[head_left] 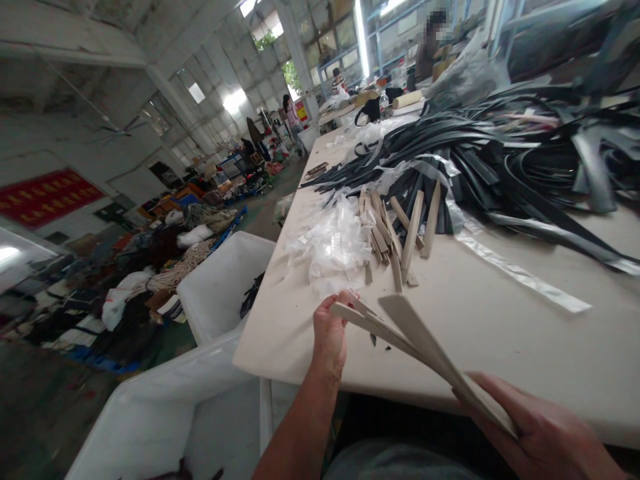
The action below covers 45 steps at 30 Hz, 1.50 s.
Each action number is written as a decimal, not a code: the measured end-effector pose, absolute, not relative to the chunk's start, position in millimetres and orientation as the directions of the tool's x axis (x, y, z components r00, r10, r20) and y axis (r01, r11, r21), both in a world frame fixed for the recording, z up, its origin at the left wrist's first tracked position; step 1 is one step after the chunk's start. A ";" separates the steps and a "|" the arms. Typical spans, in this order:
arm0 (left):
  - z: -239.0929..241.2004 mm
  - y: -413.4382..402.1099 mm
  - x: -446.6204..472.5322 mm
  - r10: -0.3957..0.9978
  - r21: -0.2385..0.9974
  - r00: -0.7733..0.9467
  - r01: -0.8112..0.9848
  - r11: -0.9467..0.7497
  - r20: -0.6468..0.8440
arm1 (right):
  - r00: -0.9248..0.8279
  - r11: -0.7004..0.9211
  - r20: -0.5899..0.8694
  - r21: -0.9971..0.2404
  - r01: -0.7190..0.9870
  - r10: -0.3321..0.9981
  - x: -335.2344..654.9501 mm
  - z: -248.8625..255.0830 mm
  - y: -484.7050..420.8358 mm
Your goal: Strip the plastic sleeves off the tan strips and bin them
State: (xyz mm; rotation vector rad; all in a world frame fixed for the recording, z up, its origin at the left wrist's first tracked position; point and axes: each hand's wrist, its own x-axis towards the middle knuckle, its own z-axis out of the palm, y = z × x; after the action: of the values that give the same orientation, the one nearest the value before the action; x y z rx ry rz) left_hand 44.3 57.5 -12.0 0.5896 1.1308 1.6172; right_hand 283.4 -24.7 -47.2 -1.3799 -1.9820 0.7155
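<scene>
My right hand (535,417) is closed around the lower ends of a few flat beige strips (420,317), which fan apart toward the upper left above the table's near edge. At the far ends of these strips, my left hand (333,327) has its fingers curled together and pinches a strip end; the strip in front partly hides the fingertips. Just beyond the left hand lies a crumpled heap of clear plastic film (335,243). A loose pile of similar beige strips (383,230) rests beside that film.
Long black strips (480,153) lie tangled across the back and right of the pale table (540,353). A shiny film ribbon (525,273) trails from them. White bins (220,273) stand left of the table. Several people are farther back; heaped materials (155,280) cover the left floor.
</scene>
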 end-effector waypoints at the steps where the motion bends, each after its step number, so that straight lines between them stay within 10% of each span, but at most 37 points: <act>1: -10.8 56.8 45.3 0.925 0.889 -0.344 -0.457 -0.018 -0.158 | -0.293 0.355 0.210 -0.679 0.643 0.933 285.0 -51.7 -25.1; 8: -6.2 51.3 47.1 0.896 0.870 -0.366 -0.491 0.045 -0.253 | -0.350 0.495 0.420 -0.310 0.812 0.837 288.5 -69.3 -28.2; 15: -18.0 52.4 46.7 0.882 0.849 -0.360 -0.523 0.079 -0.304 | -0.391 0.560 0.487 -0.269 0.784 0.781 285.5 -64.5 -28.5; 21: -22.5 49.6 47.4 0.901 0.840 -0.324 -0.538 0.074 -0.288 | -0.327 0.514 0.443 -0.416 0.750 0.835 281.3 -50.0 -24.2; 29: -22.5 29.7 70.1 0.941 0.794 -0.140 -0.583 0.173 -0.308 | -0.337 0.040 -0.091 -0.931 0.363 0.937 264.7 -33.7 -9.2; 35: -16.6 22.5 66.6 0.951 0.877 -0.214 -0.470 0.099 -0.222 | -0.389 -0.082 -0.218 -0.938 0.337 0.895 260.8 -38.4 -5.0; 41: -12.9 7.0 79.9 0.974 0.901 0.086 -0.371 0.227 -0.210 | -0.307 0.028 -0.089 -0.934 0.357 0.947 250.9 -29.8 3.2; 45: -8.3 24.2 70.5 0.971 0.839 -0.196 -0.544 0.006 -0.134 | -0.305 0.069 -0.060 -0.916 0.396 0.950 241.5 -21.7 6.6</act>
State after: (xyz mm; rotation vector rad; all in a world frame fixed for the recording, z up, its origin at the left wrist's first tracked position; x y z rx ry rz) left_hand 70.5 24.2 -8.3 0.6083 0.9602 1.5333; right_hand 241.5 6.6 -21.7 -1.3412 -1.7644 1.2137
